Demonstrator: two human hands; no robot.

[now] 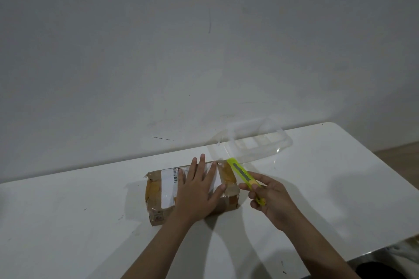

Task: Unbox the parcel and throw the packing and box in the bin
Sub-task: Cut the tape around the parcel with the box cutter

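A brown cardboard parcel (192, 190), wrapped in glossy brown tape with a white shipping label on top, lies on the white glossy surface (79, 222), closer to the far edge along the pale wall (204, 41) than to the near edge. The left hand (197, 192) lies flat on the parcel's top, fingers spread, pressing down without closing around anything. Just right of the parcel, the right hand (269, 201) has its grip closed on a yellow-green plastic utility knife (243, 175), whose far end slants over the parcel's far right corner; whether a blade is out cannot be told. Behind the knife, near the far edge, stands a clear plastic tray (256, 142), close to the parcel's right corner. To the left and in front of the parcel the surface is bare; to the right it runs on to a rounded corner, with floor (399, 154) visible beyond.
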